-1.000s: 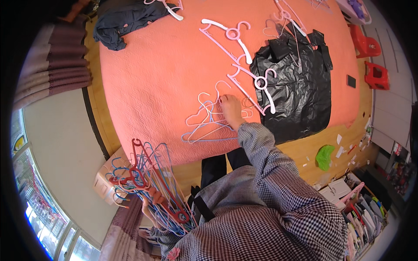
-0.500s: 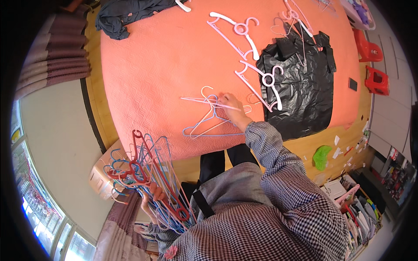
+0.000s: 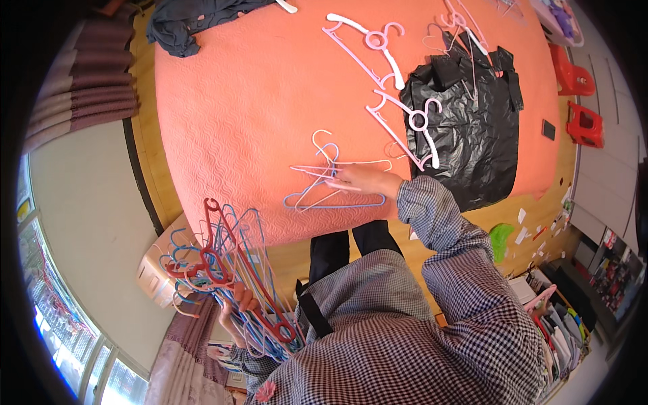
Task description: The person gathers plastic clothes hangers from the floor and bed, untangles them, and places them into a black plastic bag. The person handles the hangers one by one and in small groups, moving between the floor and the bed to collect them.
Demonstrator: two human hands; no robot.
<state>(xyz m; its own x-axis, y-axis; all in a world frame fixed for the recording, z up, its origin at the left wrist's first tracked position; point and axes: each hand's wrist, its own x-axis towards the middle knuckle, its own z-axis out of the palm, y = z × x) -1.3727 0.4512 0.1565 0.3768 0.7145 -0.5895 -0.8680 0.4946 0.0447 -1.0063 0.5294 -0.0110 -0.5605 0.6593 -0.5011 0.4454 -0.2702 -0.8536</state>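
Observation:
My left hand (image 3: 237,304) is closed round a thick bunch of thin blue and pale clothes hangers (image 3: 253,260), held beside my body. A larger dark red plastic hanger (image 3: 214,260) lies on the outside of that bunch. Over the near edge of the bed, my right hand (image 3: 368,181) pinches a thin pale pink hanger (image 3: 307,169). Under it, a blue hanger (image 3: 337,204) and a white hanger (image 3: 316,191) lie crossed on the orange bedcover (image 3: 236,135). The right fingertips partly hide where these hangers overlap.
Two pink-and-white hangers (image 3: 375,42) (image 3: 418,121) lie farther off, the nearer one overlapping a black plastic bag (image 3: 469,142). More pink hangers (image 3: 459,21) rest at the far right. Dark cloth (image 3: 182,27) lies far left; a phone (image 3: 548,129) lies near the right edge. Red stools (image 3: 584,125) stand beyond.
My right hand has come nearer to me, bringing the pale pink hanger lower over the crossed hangers. My left hand keeps its bunch in nearly the same place.

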